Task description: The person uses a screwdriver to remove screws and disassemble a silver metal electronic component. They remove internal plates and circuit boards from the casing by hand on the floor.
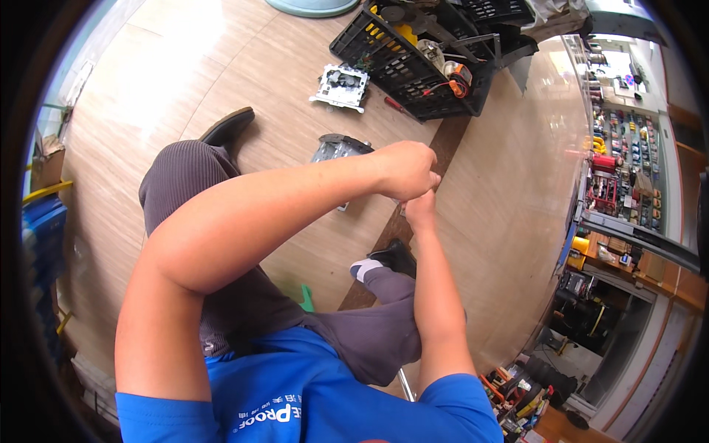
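Here, left hand [405, 168] and right hand [421, 209] are clenched together; contents cannot be told. One metal drive [334, 150] lies beneath, long axis running near-to-far.

**Two hands meet in front**

The left arm bends hard at the elbow and reaches across the body to the right. The left hand [405, 170] is curled into a loose fist, knuckles up. The right arm goes nearly straight out from the shoulder. The right hand [421, 210] sits just under the left one and touches it. Its fingers are tucked in. What the grip of either hand holds is hidden.
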Demonstrator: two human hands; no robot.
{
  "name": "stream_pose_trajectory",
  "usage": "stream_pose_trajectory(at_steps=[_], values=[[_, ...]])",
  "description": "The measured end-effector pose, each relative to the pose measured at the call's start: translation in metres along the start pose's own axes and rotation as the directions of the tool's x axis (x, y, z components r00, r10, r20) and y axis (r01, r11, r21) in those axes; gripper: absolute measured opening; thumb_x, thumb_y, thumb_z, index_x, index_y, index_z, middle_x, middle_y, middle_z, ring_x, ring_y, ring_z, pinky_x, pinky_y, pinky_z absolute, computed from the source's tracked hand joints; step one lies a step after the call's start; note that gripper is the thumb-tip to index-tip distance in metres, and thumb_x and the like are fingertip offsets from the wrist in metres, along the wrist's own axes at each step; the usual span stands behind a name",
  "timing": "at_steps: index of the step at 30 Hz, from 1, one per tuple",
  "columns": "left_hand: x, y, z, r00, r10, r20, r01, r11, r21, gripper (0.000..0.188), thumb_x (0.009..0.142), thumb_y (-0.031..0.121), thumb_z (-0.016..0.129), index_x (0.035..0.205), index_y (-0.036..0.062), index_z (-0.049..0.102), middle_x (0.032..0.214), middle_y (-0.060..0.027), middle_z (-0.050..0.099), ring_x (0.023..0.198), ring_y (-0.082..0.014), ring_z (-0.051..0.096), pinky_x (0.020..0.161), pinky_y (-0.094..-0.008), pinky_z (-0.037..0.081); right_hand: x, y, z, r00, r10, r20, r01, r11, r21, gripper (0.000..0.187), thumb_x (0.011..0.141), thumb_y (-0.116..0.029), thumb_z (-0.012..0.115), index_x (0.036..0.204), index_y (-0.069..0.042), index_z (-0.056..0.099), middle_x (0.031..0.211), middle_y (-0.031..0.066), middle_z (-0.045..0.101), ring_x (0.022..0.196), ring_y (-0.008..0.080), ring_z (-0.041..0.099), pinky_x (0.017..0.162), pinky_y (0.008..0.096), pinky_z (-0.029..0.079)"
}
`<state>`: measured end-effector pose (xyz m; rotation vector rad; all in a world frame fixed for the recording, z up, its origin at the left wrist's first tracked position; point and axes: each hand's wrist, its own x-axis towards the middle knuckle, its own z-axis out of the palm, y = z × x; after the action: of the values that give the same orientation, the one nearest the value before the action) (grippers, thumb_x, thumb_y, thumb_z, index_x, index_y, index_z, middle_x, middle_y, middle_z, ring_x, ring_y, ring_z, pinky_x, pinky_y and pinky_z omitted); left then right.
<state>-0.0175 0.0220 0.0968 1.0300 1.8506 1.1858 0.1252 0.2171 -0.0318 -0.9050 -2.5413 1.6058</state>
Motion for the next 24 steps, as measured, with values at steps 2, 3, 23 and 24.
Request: stream_pose_trajectory(at_steps=[2, 3, 23, 24], values=[[-0.002, 0.0, -0.006, 0.995, 0.031, -0.098, -0.036, 0.998, -0.05, 0.046, 0.093, 0.029, 0.058, 0.121, -0.0075, 0.062, 0.113, -0.0282, 0.067, 0.11, -0.041, 0.063, 0.098, -0.0438, 0.048, 0.006, 0.053, -0.001, 0.991, 0.134, -0.009, -0.135, 0.989, -0.055, 0.016, 0.101, -0.016, 0.052, 0.1, 0.0, 0.055, 0.077, 0.007, 0.063, 0.054, 0.0133, 0.056, 0.049, 0.0286, 0.047], [-0.002, -0.001, -0.005, 0.995, 0.033, -0.094, -0.038, 0.998, -0.057, 0.046, 0.093, 0.029, 0.058, 0.121, -0.0075, 0.062, 0.113, -0.0282, 0.067, 0.11, -0.041, 0.063, 0.098, -0.0438, 0.048, 0.007, 0.079, -0.004, 0.964, 0.264, -0.031, -0.266, 0.958, -0.108, 0.016, 0.101, -0.016, 0.051, 0.1, -0.001, 0.055, 0.078, 0.0075, 0.063, 0.053, 0.0146, 0.057, 0.049, 0.0291, 0.047], [-0.013, -0.029, -0.031, 0.983, -0.154, -0.1, 0.162, 0.984, 0.073, 0.04, 0.093, 0.02, 0.06, 0.125, -0.0046, 0.058, 0.096, -0.0212, 0.07, 0.093, -0.0397, 0.066, 0.083, -0.0451, 0.052, 0.116, 0.302, 0.036, 0.847, 0.4, -0.351, -0.522, 0.752, -0.402, 0.026, 0.097, -0.023, 0.06, 0.103, 0.002, 0.061, 0.091, 0.0191, 0.068, 0.068, 0.0286, 0.066, 0.055, 0.0416, 0.051], [-0.015, -0.033, -0.03, 0.98, -0.177, -0.088, 0.185, 0.979, 0.085, 0.04, 0.093, 0.02, 0.06, 0.125, -0.0044, 0.058, 0.096, -0.0212, 0.07, 0.093, -0.04, 0.066, 0.084, -0.0454, 0.052, 0.115, 0.3, 0.047, 0.852, 0.409, -0.327, -0.518, 0.753, -0.406, 0.026, 0.097, -0.023, 0.06, 0.103, 0.002, 0.061, 0.091, 0.0191, 0.068, 0.068, 0.0286, 0.066, 0.055, 0.0416, 0.051]])
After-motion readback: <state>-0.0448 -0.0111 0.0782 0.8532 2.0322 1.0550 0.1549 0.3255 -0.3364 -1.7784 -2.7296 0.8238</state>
